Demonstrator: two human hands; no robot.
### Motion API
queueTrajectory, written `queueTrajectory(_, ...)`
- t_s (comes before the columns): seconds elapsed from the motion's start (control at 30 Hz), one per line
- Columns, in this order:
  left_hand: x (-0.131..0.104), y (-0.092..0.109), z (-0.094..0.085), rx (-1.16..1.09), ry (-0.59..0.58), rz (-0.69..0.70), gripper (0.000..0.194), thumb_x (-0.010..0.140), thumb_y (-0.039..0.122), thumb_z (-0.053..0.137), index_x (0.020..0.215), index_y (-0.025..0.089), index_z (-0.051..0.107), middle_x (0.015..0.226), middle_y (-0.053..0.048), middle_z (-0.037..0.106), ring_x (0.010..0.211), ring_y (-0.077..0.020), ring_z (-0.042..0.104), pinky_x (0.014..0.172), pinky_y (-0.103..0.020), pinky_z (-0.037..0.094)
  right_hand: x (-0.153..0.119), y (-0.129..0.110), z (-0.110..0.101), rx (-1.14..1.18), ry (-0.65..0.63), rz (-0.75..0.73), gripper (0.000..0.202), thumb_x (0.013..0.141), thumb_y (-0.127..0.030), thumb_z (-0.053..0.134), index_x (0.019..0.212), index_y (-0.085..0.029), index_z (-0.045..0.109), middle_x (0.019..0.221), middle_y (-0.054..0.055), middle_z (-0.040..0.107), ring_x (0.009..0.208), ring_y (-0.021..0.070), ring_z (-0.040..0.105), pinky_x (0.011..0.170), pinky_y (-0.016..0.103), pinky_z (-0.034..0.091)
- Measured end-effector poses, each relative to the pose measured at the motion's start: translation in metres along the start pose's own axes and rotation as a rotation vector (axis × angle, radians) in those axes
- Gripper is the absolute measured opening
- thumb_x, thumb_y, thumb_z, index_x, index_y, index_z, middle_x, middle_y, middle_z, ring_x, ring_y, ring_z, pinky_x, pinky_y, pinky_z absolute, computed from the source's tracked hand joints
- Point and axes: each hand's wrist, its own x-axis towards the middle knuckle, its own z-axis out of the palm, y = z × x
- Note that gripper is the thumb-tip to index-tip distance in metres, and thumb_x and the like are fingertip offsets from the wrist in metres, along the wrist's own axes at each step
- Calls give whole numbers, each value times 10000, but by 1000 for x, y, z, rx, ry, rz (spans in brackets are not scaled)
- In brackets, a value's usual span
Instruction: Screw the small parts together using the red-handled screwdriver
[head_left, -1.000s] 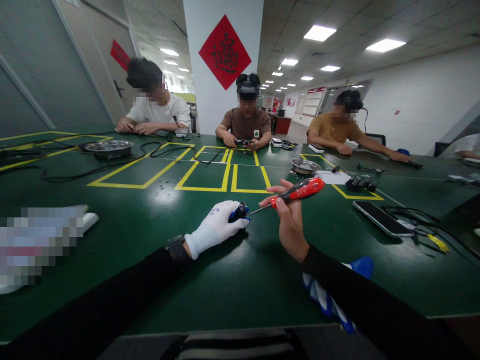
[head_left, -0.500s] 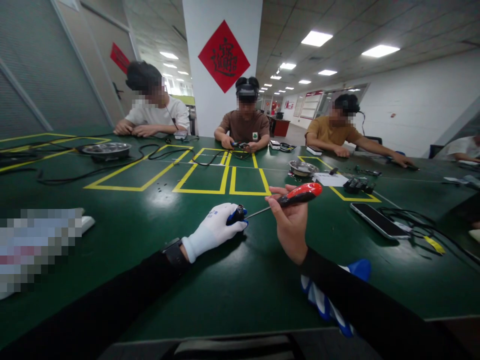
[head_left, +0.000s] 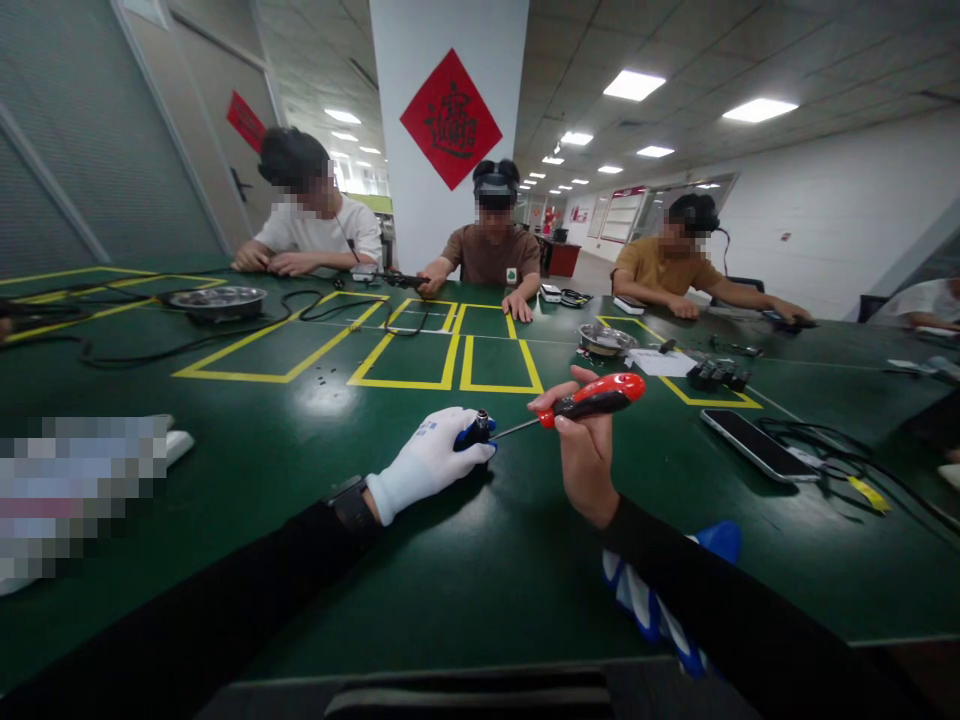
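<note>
My left hand (head_left: 435, 455), in a white glove with blue fingertips, is closed around a small black cylindrical part (head_left: 480, 425) with a metal ring on top. Bare and to the right of it, my right hand (head_left: 585, 450) grips a screwdriver (head_left: 596, 400) by its red and black handle. The screwdriver's thin shaft points left and its tip meets the side of the black part near my left fingers; the exact contact is hidden. Under my right forearm lies a second blue and white glove (head_left: 652, 605), partly covered by the sleeve.
A phone (head_left: 757, 445) lies to the right beside black cables (head_left: 840, 450). Farther back are a metal bowl (head_left: 606, 340), a paper sheet (head_left: 661, 361) and several black parts (head_left: 716, 374). Yellow tape rectangles (head_left: 401, 384) mark the green table. Co-workers sit across, one in a brown shirt (head_left: 491, 258).
My right fingers have shifted on the screwdriver handle, which looks turned. My left hand stays still on the black part. The co-worker opposite has moved both hands apart, holding a dark item to one side.
</note>
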Motion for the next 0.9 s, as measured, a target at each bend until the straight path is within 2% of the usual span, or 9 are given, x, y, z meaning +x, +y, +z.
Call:
queueTrajectory(0.17, 0, -1, 1, -1, 2, 0, 227, 850, 418, 583, 867, 193, 597, 862, -27, 612, 820, -207, 568, 757, -315, 442, -1, -2, 0, -54, -59, 42, 406, 877, -192, 558, 1264, -261, 459, 1045, 31, 680, 923, 192, 654, 906, 421, 489)
queueTrajectory(0.23, 0, -1, 1, -3, 4, 3, 223, 851, 413, 584, 874, 191, 598, 865, -28, 615, 822, -207, 571, 752, -312, 442, 0, -3, 0, -118, -86, 27, 278, 879, -206, 583, 1152, -251, 558, 1081, 46, 679, 987, 208, 652, 926, 435, 488)
queueTrajectory(0.33, 0, 0, 0, -9, 1, 5, 227, 853, 413, 581, 890, 190, 600, 875, -30, 618, 833, -208, 574, 757, -312, 443, 2, -4, -1, -228, -99, -84, 73, 848, -191, 631, 907, -234, 634, 993, 38, 688, 1080, 234, 619, 956, 452, 477)
queueTrajectory(0.4, 0, 0, 0, -8, -1, 11, 232, 853, 417, 582, 884, 188, 599, 873, -31, 617, 834, -208, 573, 759, -312, 442, 1, -5, 0, -224, -93, -117, 79, 830, -171, 654, 861, -238, 624, 935, 22, 690, 1032, 227, 641, 931, 451, 498)
queueTrajectory(0.53, 1, -1, 0, -5, 3, 19, 227, 852, 410, 584, 846, 183, 590, 839, -26, 607, 801, -199, 562, 737, -305, 436, -7, -9, 5, -103, -112, -83, 145, 820, -128, 669, 864, -233, 579, 862, 1, 698, 792, 186, 691, 770, 400, 557)
queueTrajectory(0.67, 1, -1, 0, -6, 18, 21, 226, 851, 409, 584, 842, 183, 590, 841, -29, 606, 816, -201, 564, 744, -303, 436, -9, -9, 10, -20, -137, -27, 175, 838, -125, 656, 900, -239, 538, 800, -21, 676, 735, 165, 681, 701, 349, 547)
queueTrajectory(0.77, 1, -2, 0, -9, 17, 22, 228, 850, 412, 585, 860, 184, 598, 851, -31, 612, 820, -204, 567, 751, -306, 440, -4, -9, 9, -41, -154, 19, 177, 840, -156, 666, 912, -242, 528, 743, -45, 623, 661, 136, 637, 655, 309, 515)
queueTrajectory(0.9, 0, -2, 0, -11, 11, 20, 221, 849, 407, 588, 877, 189, 607, 867, -33, 619, 826, -205, 572, 757, -307, 443, -2, -10, 7, -32, -214, 52, 189, 890, -189, 592, 1028, -254, 480, 726, -53, 599, 653, 129, 597, 696, 320, 483)
